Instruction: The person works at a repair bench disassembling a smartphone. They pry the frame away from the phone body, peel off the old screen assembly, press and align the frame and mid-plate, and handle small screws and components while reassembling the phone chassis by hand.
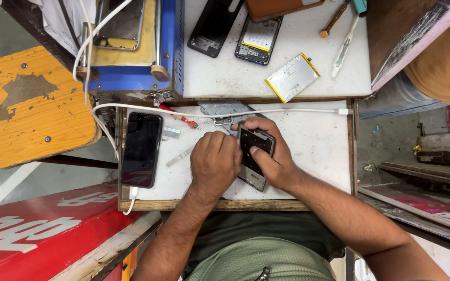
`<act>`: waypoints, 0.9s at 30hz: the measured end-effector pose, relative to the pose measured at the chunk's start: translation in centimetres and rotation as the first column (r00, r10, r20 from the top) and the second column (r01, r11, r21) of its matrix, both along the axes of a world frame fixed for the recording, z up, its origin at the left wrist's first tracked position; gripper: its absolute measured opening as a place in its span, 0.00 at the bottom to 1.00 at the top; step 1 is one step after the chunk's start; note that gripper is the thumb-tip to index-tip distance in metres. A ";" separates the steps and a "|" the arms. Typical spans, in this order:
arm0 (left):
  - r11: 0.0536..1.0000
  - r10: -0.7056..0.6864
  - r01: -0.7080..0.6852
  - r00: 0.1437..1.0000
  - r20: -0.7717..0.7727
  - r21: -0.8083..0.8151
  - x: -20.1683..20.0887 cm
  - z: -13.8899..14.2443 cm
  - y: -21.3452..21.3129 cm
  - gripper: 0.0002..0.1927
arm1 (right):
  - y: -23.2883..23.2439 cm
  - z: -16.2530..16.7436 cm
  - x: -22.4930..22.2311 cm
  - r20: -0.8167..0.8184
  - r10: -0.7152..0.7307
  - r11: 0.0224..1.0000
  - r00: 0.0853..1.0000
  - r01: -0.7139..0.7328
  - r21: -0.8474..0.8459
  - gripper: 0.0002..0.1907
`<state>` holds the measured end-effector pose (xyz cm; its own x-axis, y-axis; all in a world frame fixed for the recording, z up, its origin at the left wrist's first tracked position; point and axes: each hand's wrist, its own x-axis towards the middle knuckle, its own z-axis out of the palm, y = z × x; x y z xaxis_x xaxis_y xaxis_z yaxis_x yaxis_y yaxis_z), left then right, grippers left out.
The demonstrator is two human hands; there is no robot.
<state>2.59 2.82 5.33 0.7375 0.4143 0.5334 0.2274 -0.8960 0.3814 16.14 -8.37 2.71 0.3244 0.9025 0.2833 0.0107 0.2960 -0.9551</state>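
Both forearms rise from the lower frame to its centre, where the right hand grips an opened phone by its edges. The left hand, fingers curled, presses its left side. A black smartphone lies centre-left.

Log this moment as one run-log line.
left hand: on opened phone | right hand: gripping opened phone | nearby: black phone on charging cable, loose battery, white board

Four phones, one battery, two hands.
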 end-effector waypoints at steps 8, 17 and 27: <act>0.974 0.098 -0.116 0.990 -0.103 -0.192 -2.7 -2.9 0.1 0.09 | 0.0 -0.5 0.5 -0.099 0.021 0.997 0.995 -0.028 -0.069 0.28; 0.896 0.027 0.015 0.996 0.088 -0.445 -1.9 -0.3 -0.1 0.10 | -0.3 -0.3 0.2 -0.001 0.070 0.997 0.998 -0.070 0.040 0.28; 0.998 -0.043 0.046 0.997 0.057 -0.053 -0.6 0.2 -0.3 0.08 | -0.2 -0.7 0.4 -0.007 0.069 0.998 0.998 -0.069 -0.001 0.28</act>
